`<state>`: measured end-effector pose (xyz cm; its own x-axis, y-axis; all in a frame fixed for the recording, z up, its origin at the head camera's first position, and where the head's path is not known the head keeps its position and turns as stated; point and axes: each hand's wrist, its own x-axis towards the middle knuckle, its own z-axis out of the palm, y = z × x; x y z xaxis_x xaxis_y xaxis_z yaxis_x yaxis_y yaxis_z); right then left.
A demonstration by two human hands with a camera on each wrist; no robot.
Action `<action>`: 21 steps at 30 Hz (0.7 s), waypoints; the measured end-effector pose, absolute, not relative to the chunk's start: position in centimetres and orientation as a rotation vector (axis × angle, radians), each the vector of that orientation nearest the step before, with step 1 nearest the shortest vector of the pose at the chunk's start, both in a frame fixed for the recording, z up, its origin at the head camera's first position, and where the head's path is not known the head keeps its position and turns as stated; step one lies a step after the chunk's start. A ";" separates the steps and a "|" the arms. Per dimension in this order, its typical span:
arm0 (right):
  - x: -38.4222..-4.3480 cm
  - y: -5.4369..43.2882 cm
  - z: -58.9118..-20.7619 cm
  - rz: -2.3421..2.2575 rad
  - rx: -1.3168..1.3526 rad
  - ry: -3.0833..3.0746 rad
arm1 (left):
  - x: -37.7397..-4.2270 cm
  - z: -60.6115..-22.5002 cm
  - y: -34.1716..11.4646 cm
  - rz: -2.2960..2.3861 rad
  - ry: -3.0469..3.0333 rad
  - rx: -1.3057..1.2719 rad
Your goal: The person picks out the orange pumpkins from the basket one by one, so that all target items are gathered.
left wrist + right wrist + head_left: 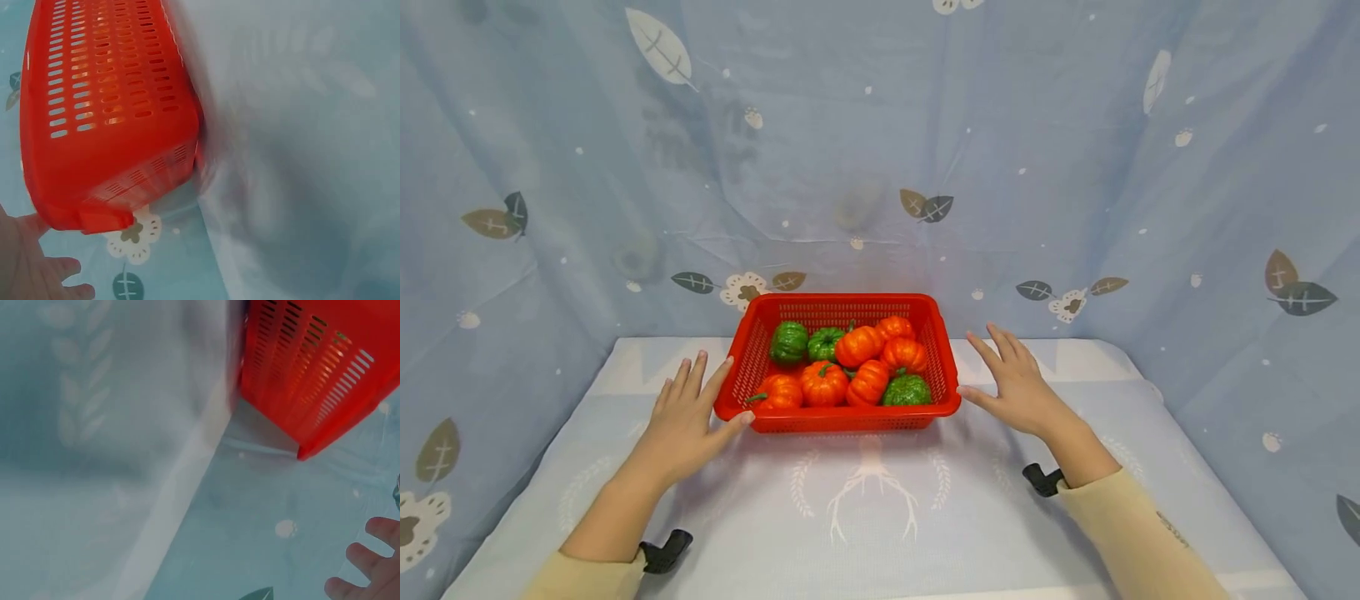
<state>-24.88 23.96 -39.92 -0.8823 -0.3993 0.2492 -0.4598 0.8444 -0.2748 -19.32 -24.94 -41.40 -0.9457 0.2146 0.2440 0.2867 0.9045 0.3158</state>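
Leafy backdrop (1000, 158), hands (679, 435) beside basket (842, 413), sleeve print (1172, 529) (illegible)

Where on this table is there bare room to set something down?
The widest free patch of tabletop lies in front of the red basket, between the arms. Others lie outside the left hand and right hand, out to the side curtains. It is crowded inside the basket, among the orange pumpkins and green pumpkins, and tight at its ends, beside the hands.

Red basket (842, 418), leaf-printed curtain (850, 150)
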 end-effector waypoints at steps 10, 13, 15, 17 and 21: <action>-26.6 21.0 -39.8 0.612 0.685 -2.874 | -20.7 -42.4 -25.2 -0.768 -2.850 -0.331; -27.3 20.2 -39.6 0.642 0.712 -2.845 | -21.0 -42.5 -25.3 -0.866 -2.819 -0.315; -27.8 19.6 -39.4 0.668 0.728 -2.818 | -21.2 -42.5 -25.3 -0.924 -2.808 -0.303; -28.2 19.1 -39.3 0.694 0.744 -2.797 | -21.4 -42.6 -25.3 -0.991 -2.804 -0.295; -29.1 18.2 -39.2 0.736 0.773 -2.783 | -21.7 -42.9 -25.3 -1.167 -2.776 -0.285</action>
<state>-29.07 18.18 -39.15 -0.8534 -0.4414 0.2771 -0.5207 0.7452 -0.4165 -21.68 -25.28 -42.88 -0.9754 0.1275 0.1796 0.2176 0.6855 0.6948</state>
